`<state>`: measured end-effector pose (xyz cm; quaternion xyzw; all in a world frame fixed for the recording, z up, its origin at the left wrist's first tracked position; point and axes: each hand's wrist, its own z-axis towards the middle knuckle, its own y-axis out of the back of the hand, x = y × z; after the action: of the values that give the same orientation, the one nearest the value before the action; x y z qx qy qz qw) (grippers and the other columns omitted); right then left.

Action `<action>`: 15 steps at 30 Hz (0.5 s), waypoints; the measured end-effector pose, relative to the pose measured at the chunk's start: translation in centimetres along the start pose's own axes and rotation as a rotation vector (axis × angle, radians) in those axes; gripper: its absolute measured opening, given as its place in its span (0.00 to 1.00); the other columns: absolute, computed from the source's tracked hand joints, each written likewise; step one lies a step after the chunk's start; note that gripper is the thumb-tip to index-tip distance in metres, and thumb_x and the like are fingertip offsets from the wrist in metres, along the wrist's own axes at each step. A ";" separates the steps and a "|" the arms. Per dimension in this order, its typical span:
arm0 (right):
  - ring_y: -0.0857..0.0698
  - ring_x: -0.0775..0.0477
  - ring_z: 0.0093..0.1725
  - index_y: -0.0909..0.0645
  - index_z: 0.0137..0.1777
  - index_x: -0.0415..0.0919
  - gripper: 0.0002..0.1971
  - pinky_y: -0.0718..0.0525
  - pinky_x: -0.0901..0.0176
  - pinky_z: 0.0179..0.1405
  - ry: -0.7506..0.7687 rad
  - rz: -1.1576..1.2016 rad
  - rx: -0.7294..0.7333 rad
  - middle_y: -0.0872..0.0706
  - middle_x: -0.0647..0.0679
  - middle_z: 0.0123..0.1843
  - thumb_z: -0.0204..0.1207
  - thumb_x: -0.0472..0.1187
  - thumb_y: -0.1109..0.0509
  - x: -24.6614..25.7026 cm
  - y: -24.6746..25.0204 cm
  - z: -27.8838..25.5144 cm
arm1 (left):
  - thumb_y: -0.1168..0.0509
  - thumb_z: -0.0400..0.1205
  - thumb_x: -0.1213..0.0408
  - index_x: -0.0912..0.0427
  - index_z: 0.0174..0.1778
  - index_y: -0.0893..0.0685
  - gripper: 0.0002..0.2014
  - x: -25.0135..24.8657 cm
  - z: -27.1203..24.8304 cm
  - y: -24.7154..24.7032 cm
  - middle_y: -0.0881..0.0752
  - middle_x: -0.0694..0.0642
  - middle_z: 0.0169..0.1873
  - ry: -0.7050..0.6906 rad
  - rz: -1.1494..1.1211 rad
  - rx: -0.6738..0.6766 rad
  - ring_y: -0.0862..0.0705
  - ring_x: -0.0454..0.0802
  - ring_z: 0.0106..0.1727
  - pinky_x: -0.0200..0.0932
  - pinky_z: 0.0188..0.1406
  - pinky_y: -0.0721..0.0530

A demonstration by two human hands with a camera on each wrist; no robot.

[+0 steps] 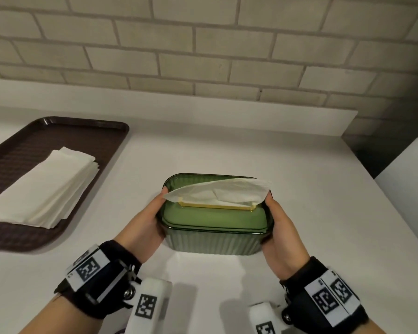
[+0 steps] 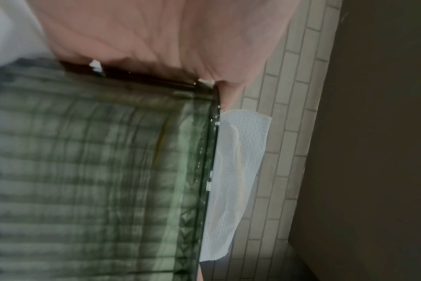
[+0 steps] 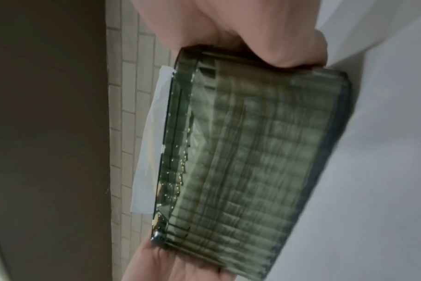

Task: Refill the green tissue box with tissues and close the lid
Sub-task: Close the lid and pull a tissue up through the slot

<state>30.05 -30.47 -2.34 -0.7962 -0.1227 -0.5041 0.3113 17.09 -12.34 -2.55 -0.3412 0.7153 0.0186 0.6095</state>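
Observation:
The ribbed green tissue box (image 1: 215, 239) stands on the white counter (image 1: 299, 189) with its green lid (image 1: 212, 216) seated on top. One white tissue (image 1: 227, 190) sticks up through the gold slot (image 1: 217, 206). My left hand (image 1: 147, 220) grips the box's left end and my right hand (image 1: 280, 227) grips its right end, thumbs by the rim. Close up in the left wrist view are the box wall (image 2: 96, 171), the tissue (image 2: 238, 171) and my left hand (image 2: 156, 38). Seen from the right wrist, my right hand (image 3: 204, 24) curls round the box (image 3: 252, 161), with the tissue (image 3: 151, 152) beside it.
A dark brown tray (image 1: 82, 121) lies at the left with a stack of white tissues (image 1: 46, 186) on it. A brick wall (image 1: 203, 56) and a white ledge run behind the counter. The counter's edge drops off at the far right.

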 end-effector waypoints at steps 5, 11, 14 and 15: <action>0.11 0.55 0.51 0.19 0.65 0.48 0.20 0.15 0.58 0.43 0.043 0.011 0.031 0.09 0.51 0.54 0.83 0.55 0.46 1.5 -0.4 2.5 | 0.52 0.88 0.57 0.57 0.70 0.22 0.20 -1.1 2.6 -0.2 0.17 0.58 0.66 -0.038 -0.017 -0.010 0.22 0.54 0.70 0.56 0.74 0.30; 0.11 0.56 0.48 0.16 0.57 0.51 0.16 0.16 0.59 0.45 0.084 0.063 -0.004 0.08 0.55 0.47 0.84 0.51 0.44 3.6 -1.3 6.4 | 0.49 0.87 0.56 0.57 0.68 0.19 0.19 -3.7 6.7 -0.8 0.15 0.58 0.63 -0.074 -0.004 0.028 0.20 0.54 0.68 0.53 0.70 0.25; 0.11 0.58 0.47 0.16 0.57 0.51 0.14 0.15 0.64 0.40 0.104 0.072 -0.008 0.09 0.56 0.48 0.84 0.51 0.44 4.8 -1.6 8.3 | 0.49 0.87 0.55 0.56 0.69 0.20 0.20 -4.8 8.8 -0.8 0.15 0.56 0.63 -0.074 0.006 0.045 0.19 0.52 0.68 0.51 0.69 0.25; 0.11 0.57 0.48 0.17 0.58 0.51 0.15 0.15 0.63 0.42 0.110 0.067 -0.005 0.09 0.55 0.49 0.84 0.51 0.44 5.1 -1.8 9.0 | 0.50 0.87 0.54 0.56 0.69 0.21 0.20 -5.1 9.5 -0.8 0.15 0.56 0.63 -0.074 0.011 0.054 0.19 0.51 0.67 0.51 0.69 0.24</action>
<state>38.06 -24.13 0.17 -0.7715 -0.0774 -0.5369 0.3324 25.79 -6.39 -0.15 -0.3197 0.6945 0.0155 0.6444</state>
